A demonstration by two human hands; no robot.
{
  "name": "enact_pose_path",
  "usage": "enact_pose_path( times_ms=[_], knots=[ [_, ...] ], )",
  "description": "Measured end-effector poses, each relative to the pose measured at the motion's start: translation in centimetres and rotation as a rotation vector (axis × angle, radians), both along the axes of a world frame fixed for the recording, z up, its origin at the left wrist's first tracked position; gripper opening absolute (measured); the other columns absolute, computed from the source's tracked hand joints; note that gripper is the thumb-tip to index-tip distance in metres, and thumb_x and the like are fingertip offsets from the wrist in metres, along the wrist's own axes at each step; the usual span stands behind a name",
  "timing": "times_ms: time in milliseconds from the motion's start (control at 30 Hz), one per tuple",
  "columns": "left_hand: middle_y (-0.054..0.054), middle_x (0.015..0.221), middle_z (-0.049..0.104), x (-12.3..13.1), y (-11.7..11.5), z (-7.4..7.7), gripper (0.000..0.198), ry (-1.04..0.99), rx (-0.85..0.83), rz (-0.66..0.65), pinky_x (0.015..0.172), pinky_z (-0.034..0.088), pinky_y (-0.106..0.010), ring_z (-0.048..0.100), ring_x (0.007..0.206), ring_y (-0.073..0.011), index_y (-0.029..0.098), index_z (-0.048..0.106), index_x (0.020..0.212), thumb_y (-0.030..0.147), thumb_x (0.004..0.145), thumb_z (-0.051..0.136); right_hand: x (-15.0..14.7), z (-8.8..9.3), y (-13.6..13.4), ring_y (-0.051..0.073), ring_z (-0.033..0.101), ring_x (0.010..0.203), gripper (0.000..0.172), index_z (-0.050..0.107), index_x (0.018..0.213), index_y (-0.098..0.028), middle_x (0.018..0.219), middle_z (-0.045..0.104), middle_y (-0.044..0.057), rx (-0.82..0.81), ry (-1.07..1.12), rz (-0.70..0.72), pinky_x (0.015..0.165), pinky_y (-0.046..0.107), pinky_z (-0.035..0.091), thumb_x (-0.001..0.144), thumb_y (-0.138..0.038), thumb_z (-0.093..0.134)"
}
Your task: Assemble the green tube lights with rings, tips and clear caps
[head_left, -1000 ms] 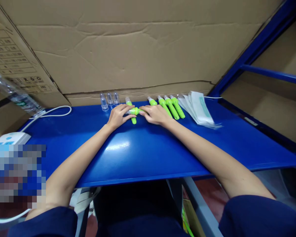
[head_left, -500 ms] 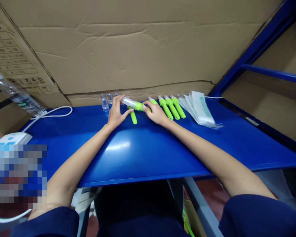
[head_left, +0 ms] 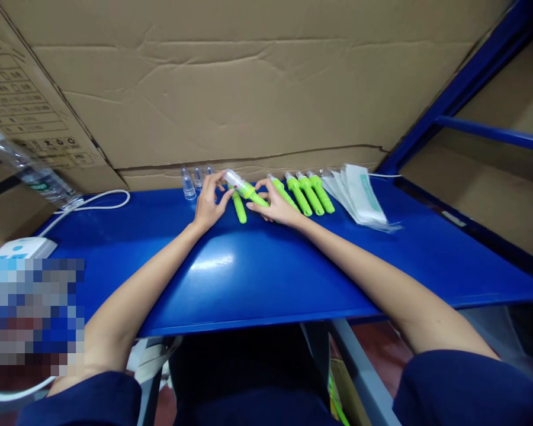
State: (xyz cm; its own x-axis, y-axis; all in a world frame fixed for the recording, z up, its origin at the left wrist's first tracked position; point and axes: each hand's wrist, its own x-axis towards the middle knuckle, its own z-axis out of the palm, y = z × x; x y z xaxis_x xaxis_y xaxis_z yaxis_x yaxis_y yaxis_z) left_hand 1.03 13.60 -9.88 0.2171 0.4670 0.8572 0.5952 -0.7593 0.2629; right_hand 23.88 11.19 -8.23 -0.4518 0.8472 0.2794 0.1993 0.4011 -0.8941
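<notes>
A lime-green stick with a clear plastic top [head_left: 237, 182] is held tilted above the table, its clear end up and to the left. The fingers of my left hand [head_left: 209, 204] are curled at the clear end, the thumb lower near the collar. My right hand [head_left: 278, 204] grips the green handle between thumb and fingers. Right behind and below lies another green stick [head_left: 240, 210], its upper end partly hidden. One more green stick [head_left: 278, 182] lies partly behind my right hand. Several clear plastic caps [head_left: 188, 184] stand to the left of my left hand.
Several matching green sticks [head_left: 310, 195] lie in a row on the blue table [head_left: 257, 272], with clear packaging bags [head_left: 359, 195] to their right. A water bottle [head_left: 35, 174], a white cable [head_left: 111, 194] and a power strip [head_left: 26, 248] are at the left. Cardboard [head_left: 249, 106] walls the back.
The held stick has turned steeper, its handle end swinging lower. My right hand's fingers have shifted their grip along the green handle, and more of it shows. My left hand stays near the clear end.
</notes>
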Motion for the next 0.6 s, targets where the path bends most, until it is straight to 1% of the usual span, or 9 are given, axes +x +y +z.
enact_pose_path(
  times_ms=[67,167,300,433,500,600],
  knots=[
    [-0.011,0.118,0.056,-0.01,-0.12,0.08,0.048,0.016,0.001,0.008,0.07,0.055,-0.027,0.062,0.085,-0.014,0.025,0.042,0.141,0.051,0.101,0.046,-0.16,-0.02,0.04,0.008,0.049,0.041,0.056,0.035,0.101,-0.025,0.071,0.06,-0.008,-0.018,0.019,0.011,0.034,0.017,0.036,0.082,-0.061,0.073],
    [-0.013,0.124,0.054,0.1,-0.33,0.06,0.046,0.033,-0.03,-0.002,0.074,0.057,-0.031,0.062,0.086,-0.0148,0.025,0.043,0.142,0.049,0.103,0.043,-0.33,0.04,0.08,0.01,0.054,0.047,0.049,0.039,0.098,-0.023,0.073,0.065,-0.003,-0.068,0.037,0.021,0.037,0.018,0.042,0.087,-0.062,0.068],
    [-0.014,0.126,0.052,0.23,-0.45,-0.04,0.04,0.035,-0.061,-0.024,0.075,0.057,-0.03,0.062,0.088,-0.0153,0.021,0.045,0.138,0.041,0.103,0.044,-0.36,0.17,-0.09,0.011,0.058,0.056,0.039,0.048,0.091,-0.019,0.082,0.067,0.005,-0.074,0.037,0.018,0.041,0.02,0.047,0.095,-0.056,0.061],
    [-0.014,0.126,0.054,0.16,-0.42,-0.01,0.032,0.033,-0.056,-0.035,0.078,0.057,-0.031,0.062,0.088,-0.0143,0.02,0.05,0.131,0.029,0.101,0.047,-0.34,0.13,-0.14,0.013,0.058,0.061,0.04,0.051,0.09,-0.019,0.081,0.065,0.005,-0.089,0.03,-0.016,0.047,0.022,0.047,0.091,-0.057,0.064],
    [-0.013,0.127,0.054,0.12,-0.46,0.07,0.03,0.061,-0.08,-0.039,0.08,0.057,-0.031,0.062,0.088,-0.0138,0.02,0.052,0.128,0.024,0.099,0.047,-0.32,0.06,-0.01,0.014,0.059,0.066,0.041,0.053,0.088,-0.018,0.08,0.066,0.005,-0.06,0.024,-0.053,0.055,0.023,0.047,0.088,-0.057,0.066],
    [-0.012,0.129,0.054,0.11,-0.62,0.2,0.032,0.128,-0.116,-0.057,0.086,0.057,-0.032,0.063,0.092,-0.0139,0.019,0.053,0.128,0.017,0.097,0.047,-0.22,-0.07,0.3,0.015,0.056,0.072,0.043,0.061,0.083,-0.015,0.077,0.063,0.003,0.058,-0.035,-0.136,0.065,0.026,0.044,0.085,-0.059,0.063]
  ],
)
